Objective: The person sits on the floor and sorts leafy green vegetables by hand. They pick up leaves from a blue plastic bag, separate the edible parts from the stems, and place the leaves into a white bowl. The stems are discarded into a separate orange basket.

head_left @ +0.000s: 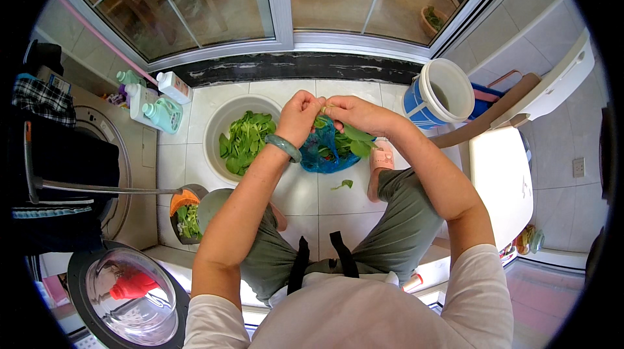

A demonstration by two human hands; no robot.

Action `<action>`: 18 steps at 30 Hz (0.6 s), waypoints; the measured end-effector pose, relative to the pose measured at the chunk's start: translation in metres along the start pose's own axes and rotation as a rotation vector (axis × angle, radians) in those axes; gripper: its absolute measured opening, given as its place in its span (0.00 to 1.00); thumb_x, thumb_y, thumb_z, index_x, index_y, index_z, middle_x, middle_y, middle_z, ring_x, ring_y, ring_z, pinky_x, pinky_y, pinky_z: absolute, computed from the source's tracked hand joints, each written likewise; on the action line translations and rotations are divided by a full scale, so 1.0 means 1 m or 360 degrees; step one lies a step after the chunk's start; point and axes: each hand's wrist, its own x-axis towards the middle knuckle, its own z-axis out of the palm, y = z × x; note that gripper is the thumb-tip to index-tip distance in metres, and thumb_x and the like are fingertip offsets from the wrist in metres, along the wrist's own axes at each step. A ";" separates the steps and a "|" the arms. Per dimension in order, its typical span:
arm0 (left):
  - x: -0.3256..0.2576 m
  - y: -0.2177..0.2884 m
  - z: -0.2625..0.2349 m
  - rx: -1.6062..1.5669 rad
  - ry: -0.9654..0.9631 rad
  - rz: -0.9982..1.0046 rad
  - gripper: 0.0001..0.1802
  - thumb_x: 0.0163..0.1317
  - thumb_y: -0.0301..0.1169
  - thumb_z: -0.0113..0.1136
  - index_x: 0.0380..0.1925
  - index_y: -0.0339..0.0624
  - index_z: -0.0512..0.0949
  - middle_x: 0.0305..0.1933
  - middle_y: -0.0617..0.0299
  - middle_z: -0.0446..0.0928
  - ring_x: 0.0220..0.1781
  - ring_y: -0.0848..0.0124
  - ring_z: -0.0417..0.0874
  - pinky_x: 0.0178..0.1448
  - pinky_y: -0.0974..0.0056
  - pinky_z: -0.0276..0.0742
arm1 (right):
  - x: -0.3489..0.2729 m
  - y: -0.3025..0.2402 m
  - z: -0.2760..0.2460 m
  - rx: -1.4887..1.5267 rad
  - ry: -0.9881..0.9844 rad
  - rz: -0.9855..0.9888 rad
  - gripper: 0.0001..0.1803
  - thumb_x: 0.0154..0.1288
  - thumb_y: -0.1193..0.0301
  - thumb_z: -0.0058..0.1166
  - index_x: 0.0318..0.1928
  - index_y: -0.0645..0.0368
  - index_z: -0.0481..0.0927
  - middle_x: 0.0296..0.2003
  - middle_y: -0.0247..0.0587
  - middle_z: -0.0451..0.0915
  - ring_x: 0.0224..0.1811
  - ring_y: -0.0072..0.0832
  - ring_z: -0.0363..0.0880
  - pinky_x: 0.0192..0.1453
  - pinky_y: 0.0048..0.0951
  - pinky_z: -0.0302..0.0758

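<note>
My left hand [301, 117], a green bangle on its wrist, meets my right hand [354, 113] in a pinch at the fingertips. Between them is the stem of a leafy green, whose leaf [357, 134] appears to hang below my right hand; the fingers partly cover the stem. Under both hands a blue plastic bag [322, 163] lies open on the floor with more leafy greens in it. Left of the bag stands a pale round basin [213, 129] holding a heap of loose green leaves [249, 141]. One fallen leaf [342, 184] lies on the tiles near my right foot.
A dustpan [188, 241] with leaf scraps and an orange broom [186, 199] are left of my knee. Bottles [164, 115] stand by a front-loading washer [142, 147], its round door [130, 294] swung out. At right are a blue-and-white bucket [426, 98] and a white cabinet [500, 186].
</note>
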 end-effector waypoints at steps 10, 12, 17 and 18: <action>0.002 -0.003 0.004 0.0050 -0.0108 -0.0035 0.11 0.59 0.37 0.51 0.28 0.39 0.70 0.20 0.67 0.69 0.17 0.80 0.66 0.18 0.74 0.64 | 0.004 0.009 0.007 -0.0805 0.0355 -0.0214 0.15 0.57 0.65 0.37 0.36 0.64 0.71 0.28 0.52 0.75 0.32 0.43 0.73 0.39 0.36 0.69; 0.001 -0.003 0.004 0.0092 -0.0043 -0.0002 0.12 0.58 0.37 0.51 0.28 0.38 0.70 0.20 0.64 0.70 0.17 0.78 0.67 0.20 0.72 0.65 | 0.006 0.012 0.010 -0.0883 0.0457 -0.0296 0.15 0.57 0.65 0.37 0.35 0.63 0.72 0.30 0.54 0.75 0.34 0.46 0.73 0.40 0.37 0.68; 0.003 -0.016 0.005 0.0222 0.0115 0.0237 0.13 0.58 0.38 0.50 0.28 0.38 0.71 0.23 0.63 0.71 0.24 0.76 0.72 0.24 0.70 0.70 | 0.002 -0.003 0.020 -0.0653 0.0496 -0.0285 0.14 0.57 0.65 0.38 0.33 0.62 0.72 0.29 0.50 0.75 0.33 0.40 0.73 0.39 0.34 0.68; 0.003 -0.016 0.010 0.0236 0.0163 0.0288 0.13 0.58 0.38 0.49 0.28 0.38 0.70 0.23 0.62 0.71 0.23 0.76 0.71 0.24 0.69 0.69 | 0.002 0.001 0.016 -0.0607 0.0504 -0.0272 0.13 0.57 0.65 0.39 0.33 0.61 0.72 0.27 0.47 0.74 0.31 0.36 0.73 0.38 0.32 0.68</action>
